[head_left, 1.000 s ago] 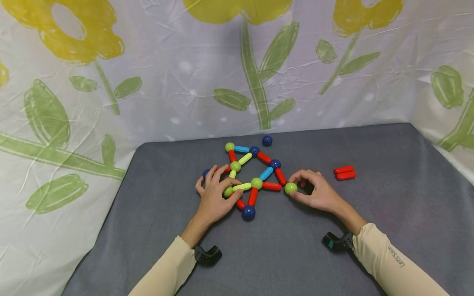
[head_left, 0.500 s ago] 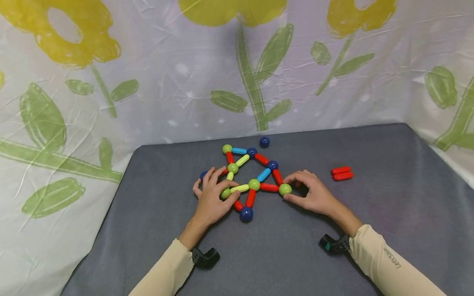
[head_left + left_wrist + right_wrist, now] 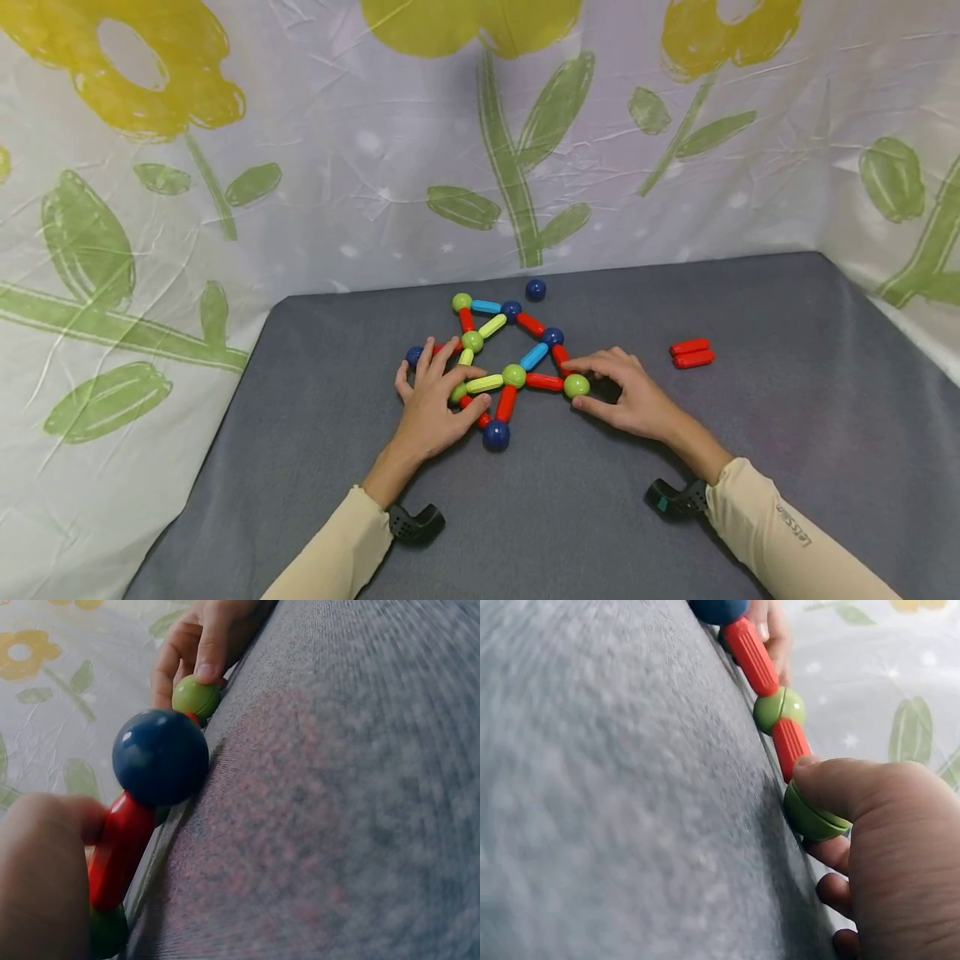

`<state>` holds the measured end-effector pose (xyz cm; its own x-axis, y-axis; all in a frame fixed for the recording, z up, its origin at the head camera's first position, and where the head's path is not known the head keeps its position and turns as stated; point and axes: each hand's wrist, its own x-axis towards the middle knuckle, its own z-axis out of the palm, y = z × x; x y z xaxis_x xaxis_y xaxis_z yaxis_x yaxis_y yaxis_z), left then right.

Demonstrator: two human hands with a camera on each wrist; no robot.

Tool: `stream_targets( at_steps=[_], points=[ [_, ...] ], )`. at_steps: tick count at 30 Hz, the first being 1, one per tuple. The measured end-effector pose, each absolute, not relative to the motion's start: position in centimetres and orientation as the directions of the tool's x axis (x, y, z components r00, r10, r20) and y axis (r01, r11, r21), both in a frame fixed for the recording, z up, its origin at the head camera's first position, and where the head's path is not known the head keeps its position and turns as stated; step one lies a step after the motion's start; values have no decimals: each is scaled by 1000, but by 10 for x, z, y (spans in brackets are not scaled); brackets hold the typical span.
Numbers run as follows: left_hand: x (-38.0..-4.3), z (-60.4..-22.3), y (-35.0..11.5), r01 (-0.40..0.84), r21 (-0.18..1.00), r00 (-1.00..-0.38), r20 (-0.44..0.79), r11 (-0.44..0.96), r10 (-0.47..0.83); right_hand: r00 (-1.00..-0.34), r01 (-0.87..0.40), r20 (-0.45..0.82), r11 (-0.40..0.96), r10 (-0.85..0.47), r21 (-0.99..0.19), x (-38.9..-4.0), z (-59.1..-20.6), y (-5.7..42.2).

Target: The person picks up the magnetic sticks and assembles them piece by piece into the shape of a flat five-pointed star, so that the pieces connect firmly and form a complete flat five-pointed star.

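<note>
A flat frame of magnetic rods and balls lies on the grey cloth. My left hand (image 3: 435, 404) is over its left side, index finger and thumb curled around a green ball (image 3: 457, 393). That thumb lies against a red rod (image 3: 120, 844) leading to a large blue ball (image 3: 496, 435). At the right corner, my right hand (image 3: 630, 396) pinches another green ball (image 3: 576, 386) between thumb and index finger. This ball meets the ends of two red rods, one (image 3: 544, 382) from the middle green ball (image 3: 513, 376), the other (image 3: 561, 358) from a blue ball (image 3: 552, 337).
Two loose red rods (image 3: 692, 352) lie side by side to the right. One loose blue ball (image 3: 536, 290) sits near the back edge, beyond the frame. A flower-printed sheet (image 3: 337, 167) hangs behind the grey table (image 3: 555, 517).
My right hand has moved left with its green ball, bringing it from apart to against the ends of the two red rods. My left hand has stayed nearly in place.
</note>
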<state>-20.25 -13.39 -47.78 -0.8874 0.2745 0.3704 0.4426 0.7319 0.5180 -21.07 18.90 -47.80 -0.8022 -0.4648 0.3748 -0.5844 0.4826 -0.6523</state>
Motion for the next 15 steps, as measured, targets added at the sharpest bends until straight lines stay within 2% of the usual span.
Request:
stream_targets(
  at_steps=[5,10,15],
  points=[
    [-202,-479,-134,510,493,-849,421,705,320,-792,-595,352,501,-499,-628,-207,-475,181],
    [-202,-478,-134,559,478,-827,382,677,413,-793,-598,345,534,-503,-597,-205,-476,177],
    [-201,-476,-132,567,447,-821,378,692,429,-790,-601,346,529,-506,-599,-205,-477,177]
  ],
)
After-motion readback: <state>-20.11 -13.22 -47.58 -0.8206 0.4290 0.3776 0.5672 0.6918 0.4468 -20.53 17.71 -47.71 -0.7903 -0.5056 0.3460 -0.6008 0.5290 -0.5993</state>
